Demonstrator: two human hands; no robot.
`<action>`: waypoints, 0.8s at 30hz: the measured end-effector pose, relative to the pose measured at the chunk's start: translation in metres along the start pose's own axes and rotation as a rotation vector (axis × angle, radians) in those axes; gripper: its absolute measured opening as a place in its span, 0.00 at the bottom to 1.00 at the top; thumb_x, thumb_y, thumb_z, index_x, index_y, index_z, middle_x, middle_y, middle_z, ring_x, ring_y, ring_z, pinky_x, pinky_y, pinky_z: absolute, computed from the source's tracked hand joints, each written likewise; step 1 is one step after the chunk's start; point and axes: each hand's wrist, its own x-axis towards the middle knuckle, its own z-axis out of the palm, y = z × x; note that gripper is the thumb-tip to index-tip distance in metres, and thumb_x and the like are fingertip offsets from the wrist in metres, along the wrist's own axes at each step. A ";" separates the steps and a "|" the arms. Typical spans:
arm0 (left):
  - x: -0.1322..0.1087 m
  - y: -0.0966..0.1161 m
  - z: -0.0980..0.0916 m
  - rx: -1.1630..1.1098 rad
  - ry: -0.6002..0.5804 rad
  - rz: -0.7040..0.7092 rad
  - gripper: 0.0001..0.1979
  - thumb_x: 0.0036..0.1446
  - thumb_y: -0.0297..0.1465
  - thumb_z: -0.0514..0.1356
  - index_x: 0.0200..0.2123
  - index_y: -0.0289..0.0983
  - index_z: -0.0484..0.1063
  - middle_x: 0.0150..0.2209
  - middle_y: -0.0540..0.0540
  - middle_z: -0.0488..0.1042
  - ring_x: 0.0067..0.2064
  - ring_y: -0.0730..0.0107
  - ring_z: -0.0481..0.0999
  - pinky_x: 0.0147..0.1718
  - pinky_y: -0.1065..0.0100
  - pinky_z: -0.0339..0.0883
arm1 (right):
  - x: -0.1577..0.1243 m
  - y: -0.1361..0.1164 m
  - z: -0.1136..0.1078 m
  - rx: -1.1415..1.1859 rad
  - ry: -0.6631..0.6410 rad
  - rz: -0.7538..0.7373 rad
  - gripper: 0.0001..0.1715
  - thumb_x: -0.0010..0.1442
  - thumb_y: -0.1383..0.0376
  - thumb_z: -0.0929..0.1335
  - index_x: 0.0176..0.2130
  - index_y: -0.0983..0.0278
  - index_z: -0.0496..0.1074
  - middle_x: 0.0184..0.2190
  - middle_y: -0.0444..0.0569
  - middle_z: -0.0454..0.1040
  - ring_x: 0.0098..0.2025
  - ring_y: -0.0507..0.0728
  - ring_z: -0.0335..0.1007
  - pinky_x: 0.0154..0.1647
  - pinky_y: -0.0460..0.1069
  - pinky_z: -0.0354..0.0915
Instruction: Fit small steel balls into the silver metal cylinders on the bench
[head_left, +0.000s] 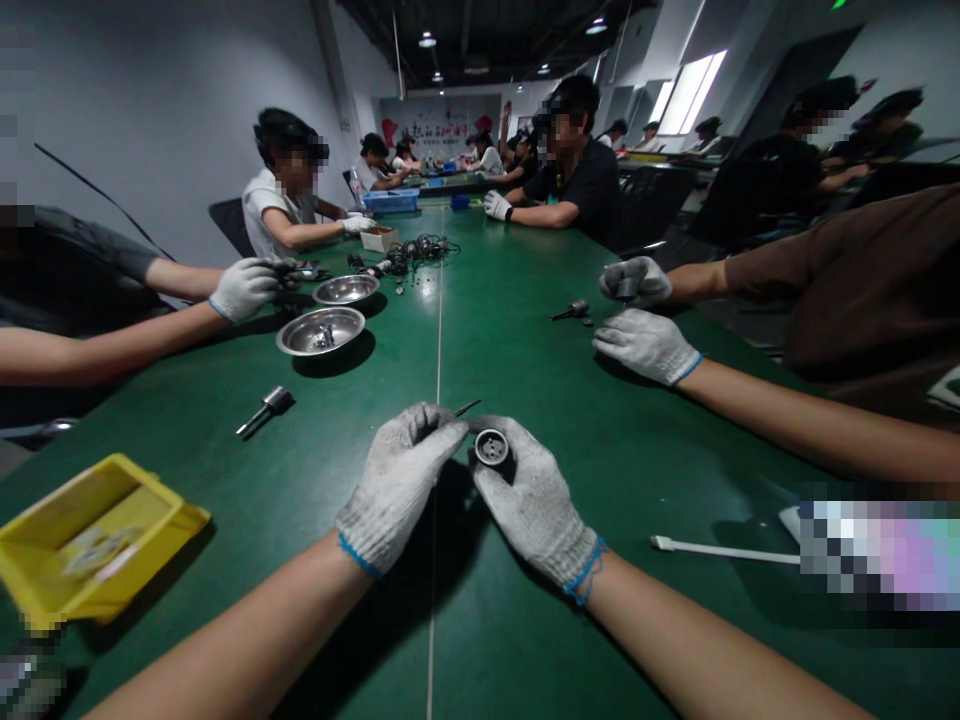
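Both of my hands wear white knitted gloves with blue cuffs and meet over the middle of the table. My left hand pinches a thin dark pointed tool, whose tip sticks out past the fingers; the rest of it is hidden. Wrapped in the fingers of my right hand is a small dark cylindrical part. Its round end faces me and shows a pale rim with small details inside. The two hands' fingertips are close together beside this part.
A yellow bin stands at left on the green table, near a metal part with a shaft. Beyond are steel bowls and tangled cables. A white cable lies right. Gloved co-workers' hands work on both sides.
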 end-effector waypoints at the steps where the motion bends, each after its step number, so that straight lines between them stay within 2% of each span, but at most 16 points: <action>1: 0.000 0.001 -0.002 0.044 -0.002 0.055 0.09 0.59 0.35 0.64 0.31 0.35 0.73 0.26 0.51 0.73 0.28 0.73 0.70 0.28 0.72 0.65 | 0.000 0.000 0.000 -0.001 0.001 0.001 0.18 0.56 0.70 0.67 0.47 0.61 0.75 0.44 0.52 0.82 0.47 0.63 0.79 0.51 0.58 0.74; 3: -0.001 0.004 -0.005 0.184 -0.018 0.197 0.07 0.60 0.32 0.62 0.35 0.35 0.77 0.32 0.48 0.77 0.34 0.69 0.75 0.34 0.68 0.70 | 0.000 -0.001 0.000 -0.002 -0.002 0.001 0.17 0.56 0.71 0.67 0.46 0.60 0.75 0.43 0.52 0.82 0.46 0.62 0.79 0.51 0.58 0.74; 5: -0.001 0.006 -0.008 0.359 -0.074 0.362 0.07 0.61 0.29 0.61 0.38 0.36 0.80 0.34 0.46 0.78 0.36 0.67 0.77 0.37 0.66 0.71 | 0.001 -0.001 0.000 0.011 -0.010 -0.003 0.17 0.57 0.71 0.67 0.46 0.60 0.75 0.43 0.52 0.82 0.46 0.62 0.79 0.51 0.58 0.74; 7: -0.002 0.007 -0.010 0.495 -0.161 0.501 0.09 0.62 0.27 0.60 0.38 0.38 0.82 0.33 0.46 0.77 0.36 0.67 0.77 0.36 0.66 0.70 | 0.001 -0.001 0.000 0.022 -0.020 -0.006 0.18 0.57 0.71 0.67 0.47 0.61 0.75 0.43 0.53 0.82 0.47 0.63 0.78 0.52 0.59 0.73; 10: -0.003 0.007 -0.011 0.628 -0.242 0.610 0.10 0.64 0.27 0.58 0.40 0.38 0.82 0.35 0.45 0.77 0.35 0.67 0.77 0.34 0.67 0.70 | 0.001 0.000 0.001 0.018 -0.023 -0.013 0.20 0.55 0.74 0.67 0.46 0.60 0.75 0.43 0.52 0.81 0.48 0.63 0.78 0.53 0.59 0.73; 13: -0.004 0.006 -0.012 0.799 -0.272 0.676 0.10 0.67 0.30 0.58 0.44 0.39 0.80 0.38 0.43 0.77 0.37 0.65 0.78 0.36 0.65 0.72 | 0.000 0.002 0.001 -0.001 -0.025 -0.034 0.24 0.52 0.77 0.66 0.46 0.60 0.75 0.43 0.51 0.81 0.47 0.62 0.78 0.54 0.58 0.73; 16: -0.002 0.008 -0.015 0.881 -0.298 0.700 0.09 0.67 0.32 0.58 0.43 0.38 0.79 0.38 0.43 0.77 0.37 0.63 0.78 0.36 0.64 0.73 | -0.001 0.003 0.001 -0.037 -0.034 -0.067 0.26 0.50 0.77 0.65 0.46 0.59 0.75 0.43 0.51 0.81 0.47 0.62 0.78 0.54 0.59 0.72; 21: 0.003 0.014 -0.021 0.718 -0.388 0.594 0.07 0.65 0.27 0.61 0.38 0.37 0.80 0.36 0.46 0.78 0.35 0.68 0.78 0.34 0.69 0.70 | -0.003 0.003 0.001 -0.086 -0.065 -0.087 0.25 0.49 0.76 0.66 0.47 0.60 0.76 0.42 0.52 0.80 0.47 0.64 0.77 0.55 0.61 0.72; 24: 0.005 0.018 -0.024 0.673 -0.462 0.562 0.08 0.66 0.27 0.60 0.40 0.37 0.81 0.38 0.45 0.80 0.37 0.68 0.79 0.37 0.69 0.72 | -0.002 0.002 0.000 -0.069 -0.094 -0.068 0.24 0.50 0.76 0.67 0.46 0.60 0.76 0.42 0.52 0.80 0.47 0.64 0.77 0.56 0.61 0.72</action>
